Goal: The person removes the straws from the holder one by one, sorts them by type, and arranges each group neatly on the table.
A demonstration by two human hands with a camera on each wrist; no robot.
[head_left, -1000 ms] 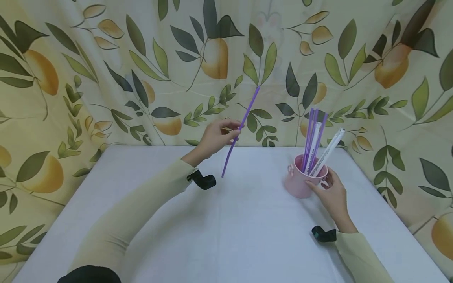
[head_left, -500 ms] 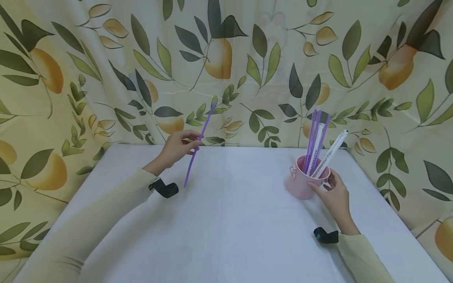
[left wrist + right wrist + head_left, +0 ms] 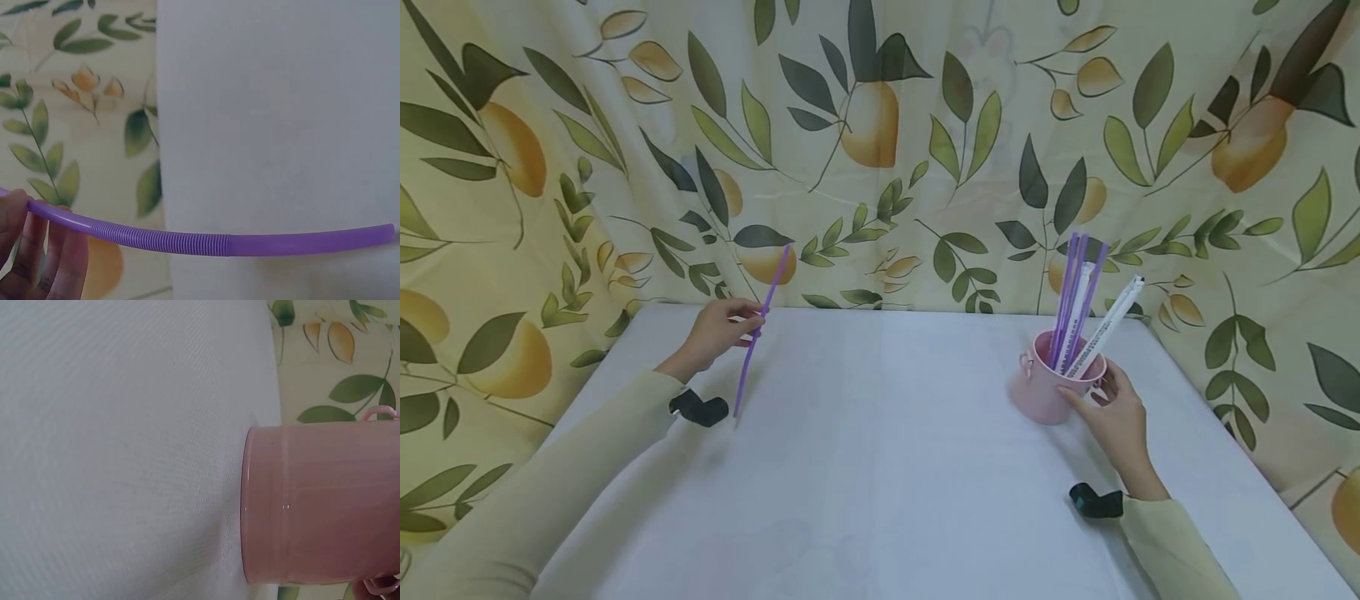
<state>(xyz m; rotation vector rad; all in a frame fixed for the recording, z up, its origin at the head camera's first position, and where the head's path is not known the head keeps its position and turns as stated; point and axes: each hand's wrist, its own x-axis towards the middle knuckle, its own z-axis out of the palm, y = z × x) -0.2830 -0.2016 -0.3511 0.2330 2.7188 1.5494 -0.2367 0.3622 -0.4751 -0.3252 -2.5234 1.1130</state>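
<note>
My left hand (image 3: 718, 332) pinches a purple bendy straw (image 3: 748, 367) near its middle at the table's left side. The straw slants, top end to the right, and its ribbed section shows in the left wrist view between the fingers (image 3: 67, 250) and the lower end. On the right stands a small pink bucket (image 3: 1045, 392) with several purple straws (image 3: 1070, 292) and white paper-wrapped ones (image 3: 1108, 325) leaning in it. My right hand (image 3: 1116, 425) grips the bucket's near right side, thumb at the front. In the right wrist view the bucket (image 3: 331, 506) fills the right part, fingers mostly cut off.
A white cloth covers the table (image 3: 872, 467). Behind it and down both sides hangs a curtain (image 3: 880, 217) printed with leaves and oranges, close to the table's back edge. Each wrist carries a black camera mount (image 3: 1097, 502).
My left hand has carried the purple straw leftward and slightly down, from the middle of the table to its left side. The right hand keeps its grip on the bucket.
</note>
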